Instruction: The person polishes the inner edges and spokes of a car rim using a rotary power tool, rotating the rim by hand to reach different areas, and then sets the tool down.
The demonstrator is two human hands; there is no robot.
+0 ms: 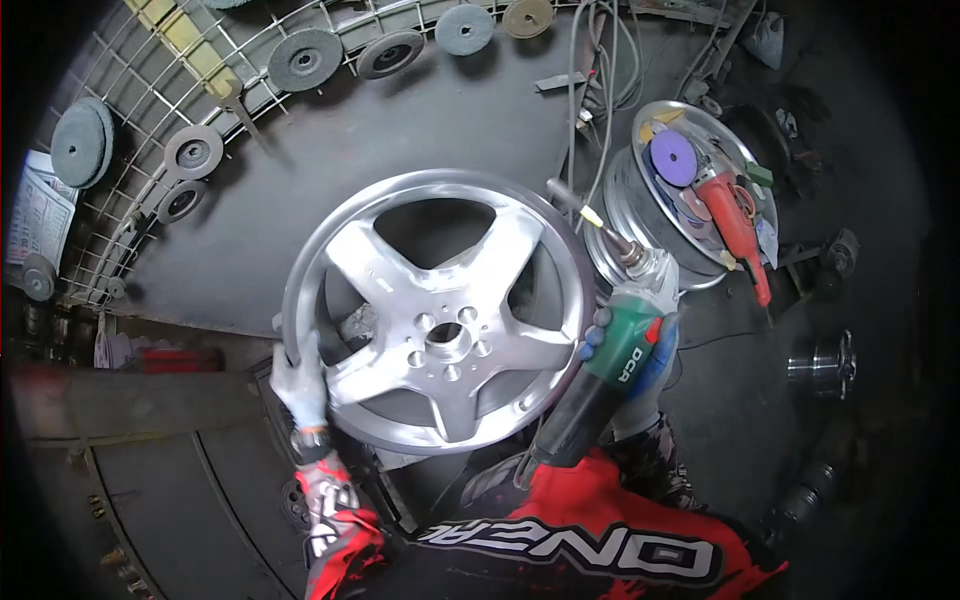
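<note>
A silvery five-spoke alloy wheel (458, 290) is in front of me, its face towards me. My left hand (298, 385), in a pale glove, grips the wheel's rim at the lower left; part of its fingers are hidden behind the edge. My right hand (655, 372), in a blue and grey glove, is wrapped around a green and black die grinder (600, 372) marked DCA. Clear wrapping covers the grinder's neck. Its narrow shaft, with a small tip (572, 200), points up and left, close to the wheel's upper right edge. I cannot tell whether the tip touches the wheel.
Behind the wheel, a wire grid (150, 90) holds several abrasive discs (305, 60). At the right, another wheel rim (612, 215) carries a red angle grinder (735, 225) and a purple disc (674, 159). Cables (610, 60) hang behind. A metal cylinder (820, 364) stands further right.
</note>
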